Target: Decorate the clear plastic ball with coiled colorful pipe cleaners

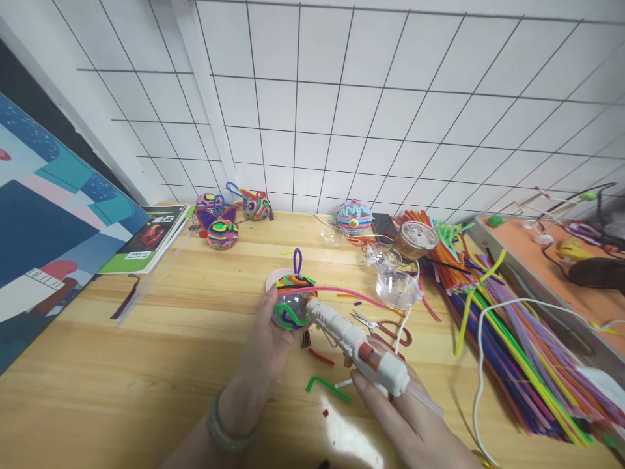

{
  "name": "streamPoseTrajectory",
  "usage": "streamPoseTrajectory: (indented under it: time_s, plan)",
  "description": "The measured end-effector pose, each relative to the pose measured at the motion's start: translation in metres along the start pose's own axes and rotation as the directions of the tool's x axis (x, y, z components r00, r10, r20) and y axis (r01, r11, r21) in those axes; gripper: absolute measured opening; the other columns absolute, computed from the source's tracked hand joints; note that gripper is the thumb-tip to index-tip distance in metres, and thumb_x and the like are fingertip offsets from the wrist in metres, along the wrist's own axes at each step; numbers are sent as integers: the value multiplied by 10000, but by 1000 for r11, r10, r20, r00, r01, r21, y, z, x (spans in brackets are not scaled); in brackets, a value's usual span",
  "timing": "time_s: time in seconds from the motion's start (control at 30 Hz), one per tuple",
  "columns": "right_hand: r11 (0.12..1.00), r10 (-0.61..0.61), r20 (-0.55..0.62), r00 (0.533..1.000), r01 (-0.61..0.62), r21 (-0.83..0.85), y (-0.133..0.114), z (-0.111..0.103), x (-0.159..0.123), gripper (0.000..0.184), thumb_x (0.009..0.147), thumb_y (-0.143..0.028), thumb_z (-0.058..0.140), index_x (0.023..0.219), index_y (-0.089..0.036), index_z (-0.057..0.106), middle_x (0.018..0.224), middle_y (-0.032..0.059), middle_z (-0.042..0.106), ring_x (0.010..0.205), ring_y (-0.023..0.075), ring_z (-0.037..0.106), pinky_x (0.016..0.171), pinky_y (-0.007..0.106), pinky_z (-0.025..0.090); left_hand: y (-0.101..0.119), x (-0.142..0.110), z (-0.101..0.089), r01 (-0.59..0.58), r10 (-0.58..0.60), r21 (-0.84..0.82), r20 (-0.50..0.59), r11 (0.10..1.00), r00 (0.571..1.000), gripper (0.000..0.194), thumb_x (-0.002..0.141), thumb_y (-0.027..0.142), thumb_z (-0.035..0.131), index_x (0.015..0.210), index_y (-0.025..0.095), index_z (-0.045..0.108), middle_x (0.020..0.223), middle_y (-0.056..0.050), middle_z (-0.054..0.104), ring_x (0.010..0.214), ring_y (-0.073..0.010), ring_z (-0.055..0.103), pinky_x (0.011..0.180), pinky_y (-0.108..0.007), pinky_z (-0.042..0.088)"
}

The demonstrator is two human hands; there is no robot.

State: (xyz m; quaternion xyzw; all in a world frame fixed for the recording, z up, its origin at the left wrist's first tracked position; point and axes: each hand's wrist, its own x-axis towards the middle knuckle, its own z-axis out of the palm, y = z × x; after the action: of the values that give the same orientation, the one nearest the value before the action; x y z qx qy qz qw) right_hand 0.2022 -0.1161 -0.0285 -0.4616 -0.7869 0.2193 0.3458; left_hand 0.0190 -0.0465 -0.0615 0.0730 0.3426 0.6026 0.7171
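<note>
My left hand is wrapped around a clear plastic ball partly covered in coloured pipe cleaners, with a purple loop on top and a dark tassel below. A pink pipe cleaner lies across the ball and sticks out to the right. In my right hand is a white hot glue gun, its nozzle at the ball's right side; whether the tip touches cannot be told. Scissors with reddish handles lie just behind the glue gun.
Several decorated balls stand along the back. Clear plastic half-shells and a round tin are at the right, beside bundled pipe cleaners. A white cord loops over the right side. Cut pieces, one green, lie in front.
</note>
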Motion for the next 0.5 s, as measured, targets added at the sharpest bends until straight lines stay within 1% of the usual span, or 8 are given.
streamPoseTrajectory:
  time_s: [0.2, 0.5]
  plan:
    - [1000, 10, 15, 1000, -10, 10, 1, -1, -2, 141, 929, -189, 442, 1017, -255, 530, 969, 14, 659, 882, 166, 647, 753, 221, 536, 1, 1, -1, 8, -8, 6, 9, 1000, 1000, 251, 934, 284, 478, 1044, 133, 646, 928, -99, 758, 818, -207, 707, 656, -341, 591]
    - [999, 40, 5, 999, -40, -5, 1, -2, -3, 125, 922, -203, 461, 990, -255, 553, 961, 5, 671, 865, 163, 655, 748, 218, 538, 1, 0, 0, -3, 3, 12, 11, 1000, 1000, 253, 932, 291, 484, 1088, 147, 620, 951, -102, 753, 849, -219, 702, 710, -386, 581]
